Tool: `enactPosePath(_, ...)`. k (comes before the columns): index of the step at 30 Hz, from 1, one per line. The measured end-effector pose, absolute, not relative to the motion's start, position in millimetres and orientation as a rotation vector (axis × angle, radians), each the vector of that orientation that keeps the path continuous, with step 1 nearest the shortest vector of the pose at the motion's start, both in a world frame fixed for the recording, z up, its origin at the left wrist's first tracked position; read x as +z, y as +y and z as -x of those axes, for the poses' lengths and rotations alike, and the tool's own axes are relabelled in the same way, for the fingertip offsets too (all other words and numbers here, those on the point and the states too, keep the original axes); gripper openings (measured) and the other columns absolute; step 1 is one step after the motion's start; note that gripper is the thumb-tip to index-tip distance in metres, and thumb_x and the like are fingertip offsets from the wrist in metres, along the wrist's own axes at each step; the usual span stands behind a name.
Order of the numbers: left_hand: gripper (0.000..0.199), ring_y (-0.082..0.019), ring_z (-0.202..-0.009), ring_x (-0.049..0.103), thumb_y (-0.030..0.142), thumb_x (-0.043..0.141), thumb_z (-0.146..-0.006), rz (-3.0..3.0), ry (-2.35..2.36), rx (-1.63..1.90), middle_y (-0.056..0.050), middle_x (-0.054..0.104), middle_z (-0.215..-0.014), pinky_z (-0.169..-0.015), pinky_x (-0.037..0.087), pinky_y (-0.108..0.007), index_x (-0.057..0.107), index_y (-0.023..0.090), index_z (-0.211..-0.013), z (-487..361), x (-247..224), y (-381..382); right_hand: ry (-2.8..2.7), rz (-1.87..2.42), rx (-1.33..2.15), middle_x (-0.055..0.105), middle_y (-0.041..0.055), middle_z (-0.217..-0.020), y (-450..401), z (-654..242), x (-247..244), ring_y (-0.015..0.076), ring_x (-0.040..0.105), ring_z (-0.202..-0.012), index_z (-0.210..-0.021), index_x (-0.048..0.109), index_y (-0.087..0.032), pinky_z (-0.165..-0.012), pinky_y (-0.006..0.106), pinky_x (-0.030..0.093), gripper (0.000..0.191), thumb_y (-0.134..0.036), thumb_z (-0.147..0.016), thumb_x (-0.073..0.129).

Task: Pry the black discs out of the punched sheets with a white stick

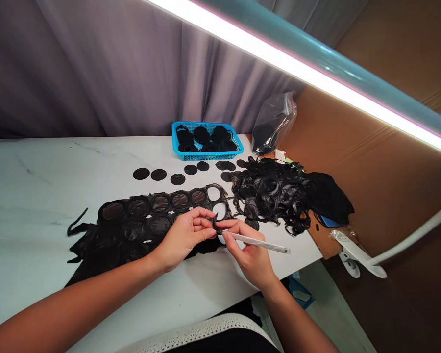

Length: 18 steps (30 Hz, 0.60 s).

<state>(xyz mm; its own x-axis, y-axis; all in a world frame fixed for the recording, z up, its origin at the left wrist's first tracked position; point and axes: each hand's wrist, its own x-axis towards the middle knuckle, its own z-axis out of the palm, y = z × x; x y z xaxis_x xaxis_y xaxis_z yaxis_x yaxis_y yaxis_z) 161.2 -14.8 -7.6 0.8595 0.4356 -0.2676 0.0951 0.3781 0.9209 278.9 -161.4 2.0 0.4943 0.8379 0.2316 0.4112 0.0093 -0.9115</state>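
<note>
My left hand point(189, 233) pinches a small curved black piece point(216, 223) between thumb and fingers, above a black sheet. In my right hand point(250, 250) is a slim white pen-like tool point(266, 242), its tip hidden at the fingers close to the black piece. Both hands nearly meet. Beneath and left of them lies the black sheet point(132, 230), marked with rows of round shapes; near its right end some circles are open holes. Several loose black discs point(159, 175) lie beyond the sheet.
A blue basket point(208, 157) of black discs stands at the back, beside a clear plastic bag point(274, 122) with black contents. Black scraps point(275, 189) are heaped at the table's right. A lit tube lamp point(297, 68) crosses overhead; its white arm point(419, 233) is at right.
</note>
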Motion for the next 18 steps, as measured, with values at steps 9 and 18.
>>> enactPosePath(9,0.029,-0.013,-0.067,0.063,0.024,0.076,-0.073,-1.327,0.570,0.320,0.003,0.065,-0.070,-0.068,0.048,-0.025,0.058,0.017,-0.095,-160.4,2.8,-20.0,-1.427,1.728,0.023,0.075,0.0082,-0.101,-159.4,-271.0,-5.5,0.0204,0.070,-0.092,-0.088,0.059,-0.023,-0.079,0.037,0.053,0.013,-0.017,-0.096,0.052)
enactPosePath(18,0.035,-0.014,-0.065,0.065,0.018,0.070,-0.070,-1.245,0.608,0.332,0.008,0.061,-0.062,-0.068,0.050,-0.028,0.049,0.020,-0.097,-161.8,1.9,-15.7,-1.520,1.766,-0.249,0.073,0.0079,-0.094,-145.5,-262.4,-21.1,0.0196,0.068,-0.086,-0.081,0.054,-0.021,-0.081,0.040,0.045,0.019,-0.010,-0.096,0.050)
